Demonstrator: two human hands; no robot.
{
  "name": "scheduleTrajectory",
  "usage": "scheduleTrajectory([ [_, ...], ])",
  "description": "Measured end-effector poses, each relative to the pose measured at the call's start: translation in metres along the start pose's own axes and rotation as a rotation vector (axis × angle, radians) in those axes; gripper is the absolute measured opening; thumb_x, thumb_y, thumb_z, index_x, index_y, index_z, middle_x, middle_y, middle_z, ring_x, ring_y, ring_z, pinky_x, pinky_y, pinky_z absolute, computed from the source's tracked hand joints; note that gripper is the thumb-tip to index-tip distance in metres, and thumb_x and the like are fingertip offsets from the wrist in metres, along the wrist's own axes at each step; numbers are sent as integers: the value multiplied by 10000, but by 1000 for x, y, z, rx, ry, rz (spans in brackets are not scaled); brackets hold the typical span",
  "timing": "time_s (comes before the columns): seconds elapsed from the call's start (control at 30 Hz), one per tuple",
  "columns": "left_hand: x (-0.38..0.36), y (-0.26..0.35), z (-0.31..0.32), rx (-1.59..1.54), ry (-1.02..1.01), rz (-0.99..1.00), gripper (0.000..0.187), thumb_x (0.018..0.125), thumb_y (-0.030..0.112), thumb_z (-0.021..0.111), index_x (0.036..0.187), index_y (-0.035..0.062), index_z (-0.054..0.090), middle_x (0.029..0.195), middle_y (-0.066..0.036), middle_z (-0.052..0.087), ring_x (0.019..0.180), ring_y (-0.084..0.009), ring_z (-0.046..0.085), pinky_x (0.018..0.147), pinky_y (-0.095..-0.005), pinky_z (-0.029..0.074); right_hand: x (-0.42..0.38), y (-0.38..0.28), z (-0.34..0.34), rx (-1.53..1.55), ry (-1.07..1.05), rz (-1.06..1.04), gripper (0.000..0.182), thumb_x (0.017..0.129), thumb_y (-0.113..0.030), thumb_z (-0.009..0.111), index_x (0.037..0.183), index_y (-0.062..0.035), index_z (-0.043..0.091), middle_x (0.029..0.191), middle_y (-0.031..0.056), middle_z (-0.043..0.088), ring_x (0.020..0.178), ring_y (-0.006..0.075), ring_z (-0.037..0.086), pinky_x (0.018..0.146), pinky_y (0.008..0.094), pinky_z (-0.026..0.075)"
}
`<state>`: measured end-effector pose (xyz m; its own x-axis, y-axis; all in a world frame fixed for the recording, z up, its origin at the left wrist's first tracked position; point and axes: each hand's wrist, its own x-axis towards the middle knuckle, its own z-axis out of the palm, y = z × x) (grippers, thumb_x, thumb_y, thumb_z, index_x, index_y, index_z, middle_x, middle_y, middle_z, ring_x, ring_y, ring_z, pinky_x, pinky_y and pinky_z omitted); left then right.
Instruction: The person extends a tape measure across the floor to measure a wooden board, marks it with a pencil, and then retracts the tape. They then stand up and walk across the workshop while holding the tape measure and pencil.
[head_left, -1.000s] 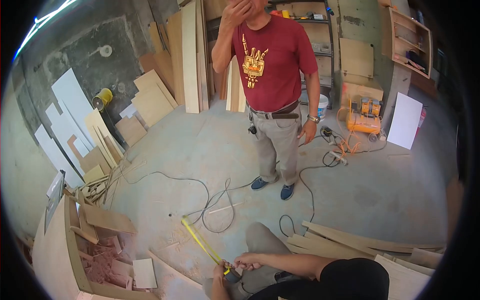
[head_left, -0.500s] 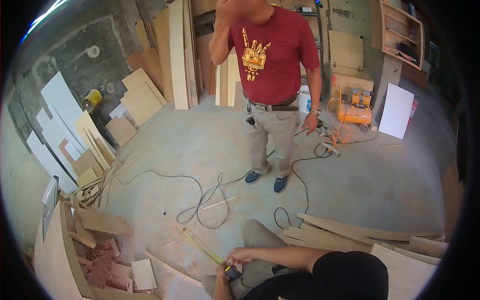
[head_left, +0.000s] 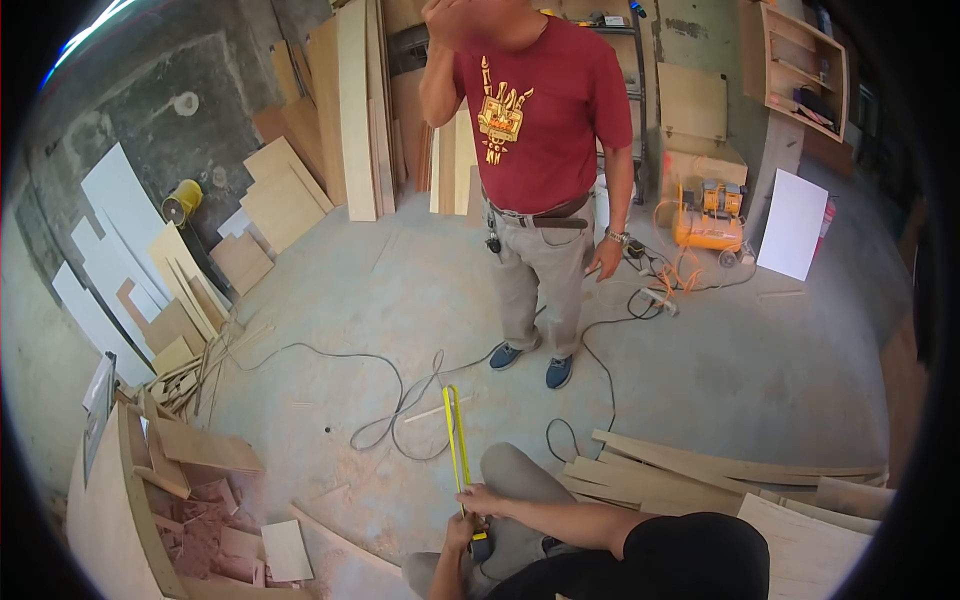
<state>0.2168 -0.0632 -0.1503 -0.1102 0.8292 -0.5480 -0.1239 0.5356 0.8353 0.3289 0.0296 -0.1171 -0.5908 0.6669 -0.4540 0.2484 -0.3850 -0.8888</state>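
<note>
Holds one tape measure (head_left: 481, 547) at the near centre, with left hand (head_left: 457, 530) curled shut against it and right hand (head_left: 482, 500) nearly closed on the yellow blade (head_left: 461, 445), bent back on itself toward the far side. Faces one person (head_left: 545, 120) in a red shirt with one cassette print (head_left: 499, 118), any lettering too small to read. Includes one orange compressor (head_left: 709, 229) and one white board (head_left: 793, 224), far right.

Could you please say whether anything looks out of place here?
A long black cable lies in loose loops across the grey floor near the blue shoes, a possible trip hazard; pinkish scraps lie jumbled in the pale wooden box, lower left.
</note>
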Motion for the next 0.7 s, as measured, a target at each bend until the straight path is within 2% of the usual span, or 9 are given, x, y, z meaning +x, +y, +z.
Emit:
scheduleTrajectory([
  [0.07, -1, 2, 1, -17, 80, -7, 241, 927, 186, 490, 918, -42, 567, 746, -112, 621, 680, -231, 659, 587, -358, 539, -2, 0, 4, -142, -43, -62, 340, 882, -357, 550, 907, -19, 584, 733, 73, 579, 600, 148, 524, 525, 325, 437],
  [0.17, 6, -34, -26, -346, 184, -34, 203, 899, 150, 486, 911, -40, 557, 744, -131, 609, 655, -251, 645, 600, -390, 544, 5, 16, 13, -439, -49, -193, 355, 876, -363, 530, 905, -16, 597, 828, 131, 629, 744, 226, 593, 660, 367, 467],
  [0.23, 13, -64, -53, -495, 400, -267, 173, 875, 129, 484, 913, -28, 547, 768, -149, 591, 654, -280, 627, 606, -435, 539, 2, 14, 14, -558, -77, -193, 369, 872, -374, 505, 953, -27, 600, 907, 179, 640, 871, 298, 612, 752, 408, 463],
  [0.33, 4, -80, -69, -781, 470, -295, 167, 848, 102, 497, 945, -25, 545, 806, -154, 581, 677, -296, 616, 602, -463, 529, -2, 9, 19, -565, 3, -255, 352, 874, -360, 506, 952, -29, 598, 893, 181, 640, 848, 299, 614, 742, 402, 469],
  [0.43, 10, -77, -64, -683, 482, -320, 172, 837, 92, 507, 956, -26, 548, 821, -153, 583, 693, -298, 618, 601, -461, 527, 27, 36, 18, -591, 30, -291, 338, 884, -353, 495, 959, -39, 597, 851, 153, 642, 803, 268, 617, 727, 399, 471],
  [0.53, 17, -83, -61, -548, 472, -296, 198, 847, 119, 498, 983, -11, 558, 835, -141, 595, 695, -290, 618, 599, -453, 525, 22, 35, 12, -432, -63, -295, 344, 904, -365, 470, 1000, -61, 597, 798, 110, 634, 678, 211, 600, 629, 371, 481],
  [0.6, 27, -96, -55, -412, 418, -229, 246, 880, 188, 464, 1021, 20, 576, 844, -120, 614, 679, -272, 617, 597, -439, 525, 3, 18, 7, -322, -101, -146, 347, 914, -373, 458, 1034, -77, 594, 775, 87, 625, 610, 176, 573, 561, 343, 471],
  [0.63, 21, -91, -50, -464, 388, -233, 222, 862, 156, 486, 1000, 3, 570, 832, -126, 604, 673, -276, 613, 591, -436, 524, -8, 9, 3, -267, -120, -69, 349, 919, -377, 452, 1050, -85, 593, 763, 76, 621, 576, 158, 559, 527, 329, 466],
  [0.7, 14, -82, -43, -573, 327, -241, 182, 828, 94, 530, 956, -33, 557, 807, -139, 584, 662, -283, 605, 580, -430, 522, -20, 0, -4, -294, -135, -92, 343, 927, -371, 445, 1070, -95, 590, 752, 74, 619, 543, 155, 541, 492, 311, 451],
])
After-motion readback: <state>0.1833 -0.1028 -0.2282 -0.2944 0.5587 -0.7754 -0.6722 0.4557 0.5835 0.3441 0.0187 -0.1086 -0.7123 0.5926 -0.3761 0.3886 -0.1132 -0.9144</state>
